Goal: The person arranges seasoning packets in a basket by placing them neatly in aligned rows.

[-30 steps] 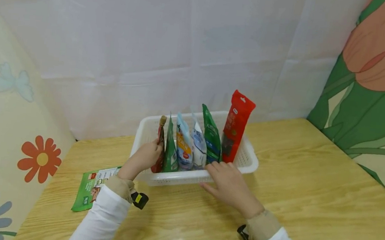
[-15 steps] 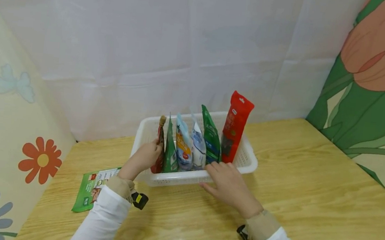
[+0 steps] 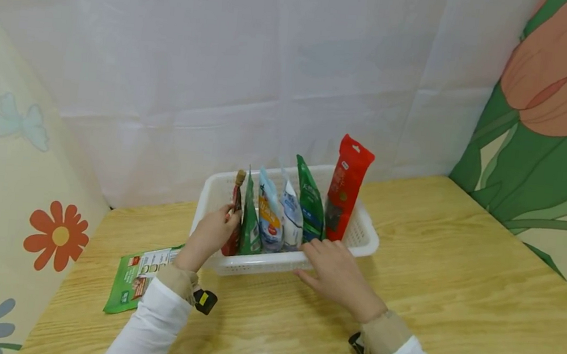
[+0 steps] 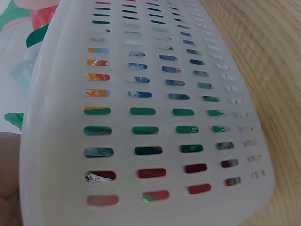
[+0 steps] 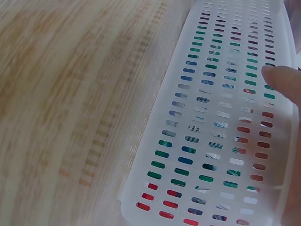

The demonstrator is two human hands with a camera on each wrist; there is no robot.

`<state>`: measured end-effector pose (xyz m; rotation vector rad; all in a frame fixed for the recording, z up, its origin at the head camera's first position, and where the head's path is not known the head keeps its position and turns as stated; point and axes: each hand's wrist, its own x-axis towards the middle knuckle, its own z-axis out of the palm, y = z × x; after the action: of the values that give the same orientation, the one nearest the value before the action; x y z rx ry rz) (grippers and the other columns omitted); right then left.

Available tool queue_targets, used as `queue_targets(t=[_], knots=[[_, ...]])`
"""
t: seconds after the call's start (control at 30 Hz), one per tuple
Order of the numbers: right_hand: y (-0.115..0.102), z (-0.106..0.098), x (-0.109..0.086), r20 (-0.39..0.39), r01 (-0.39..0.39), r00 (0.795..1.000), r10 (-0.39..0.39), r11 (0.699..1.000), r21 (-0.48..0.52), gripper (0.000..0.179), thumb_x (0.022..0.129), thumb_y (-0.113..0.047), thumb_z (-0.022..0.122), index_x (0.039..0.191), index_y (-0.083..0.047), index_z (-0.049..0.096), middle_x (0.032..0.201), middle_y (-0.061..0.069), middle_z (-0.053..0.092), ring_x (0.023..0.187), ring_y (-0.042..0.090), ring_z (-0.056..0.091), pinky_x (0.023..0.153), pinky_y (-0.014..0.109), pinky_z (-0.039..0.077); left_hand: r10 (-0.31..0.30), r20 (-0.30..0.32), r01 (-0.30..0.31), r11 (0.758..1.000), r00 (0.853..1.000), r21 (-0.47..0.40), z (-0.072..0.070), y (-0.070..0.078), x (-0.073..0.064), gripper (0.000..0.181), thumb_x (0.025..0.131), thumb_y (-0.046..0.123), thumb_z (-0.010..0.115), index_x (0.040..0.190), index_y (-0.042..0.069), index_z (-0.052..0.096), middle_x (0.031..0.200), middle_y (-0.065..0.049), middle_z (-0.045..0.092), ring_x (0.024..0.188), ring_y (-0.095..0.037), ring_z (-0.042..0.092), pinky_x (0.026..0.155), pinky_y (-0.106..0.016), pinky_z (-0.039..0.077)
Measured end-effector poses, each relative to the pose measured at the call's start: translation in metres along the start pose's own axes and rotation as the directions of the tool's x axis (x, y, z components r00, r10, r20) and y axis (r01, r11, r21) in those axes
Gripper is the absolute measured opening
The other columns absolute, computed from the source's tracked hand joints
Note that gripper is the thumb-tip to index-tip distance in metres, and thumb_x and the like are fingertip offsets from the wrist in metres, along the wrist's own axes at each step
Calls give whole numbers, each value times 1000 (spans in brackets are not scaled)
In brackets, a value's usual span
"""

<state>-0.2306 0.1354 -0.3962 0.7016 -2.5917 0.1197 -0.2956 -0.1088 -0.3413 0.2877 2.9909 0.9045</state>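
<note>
A white plastic basket [image 3: 249, 262] with slotted walls stands on the table, holding several upright snack bags. My left hand [image 3: 208, 235] reaches over its left front corner, fingers spread at a dark red bag [image 3: 231, 245] with a brown top. Beside that bag stand a green bag [image 3: 250, 233], a blue-and-orange bag [image 3: 270, 221], a white-and-blue bag [image 3: 292, 215], a second green bag [image 3: 312, 200] and a tall red bag [image 3: 346, 183]. My right hand [image 3: 338, 270] grips the front rim, its thumb [image 5: 282, 80] against the outer wall; its fingertips are hidden inside.
A flat green packet [image 3: 127, 284] with a printed label lies on the wooden table [image 3: 447, 284] left of the basket, partly covered by my left forearm. Behind the basket hangs a white sheet [image 3: 195, 77]. Flower-painted panels [image 3: 559, 186] stand at both sides.
My left hand has shifted slightly left and up, its fingers loosening at the dark red bag, with more red showing between them. My right hand stays on the rim.
</note>
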Motion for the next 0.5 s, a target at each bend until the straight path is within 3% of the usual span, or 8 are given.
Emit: queue_targets(t=[0.1,0.23,0.5], knots=[[1,1,0,-6,0,1000,0,1000,-2,37,82,-43,70,101,-12,63,87,-1,62,73,13,50,67,26,38,-26,4,26,999,1000,-37,0,0,-2,57,102,39,36,145,2,37,137,-25,52,125,-39,51,104,-52,41],[1,2,0,-10,5,1000,-5,1000,-4,36,82,-43,70,100,-12,63,86,-2,62,72,13,50,67,26,38,-29,-11,28,998,1000,-52,2,-1,-3,56,101,40,38,144,3,39,135,-23,55,124,-37,54,103,-51,42],[1,2,0,-20,11,1000,-11,1000,-5,37,82,-44,70,100,-12,63,87,-2,62,73,13,51,67,26,39,-12,-16,11,999,1000,-40,3,-4,-7,52,95,22,47,141,-1,41,134,-25,55,119,-37,57,97,-48,47]])
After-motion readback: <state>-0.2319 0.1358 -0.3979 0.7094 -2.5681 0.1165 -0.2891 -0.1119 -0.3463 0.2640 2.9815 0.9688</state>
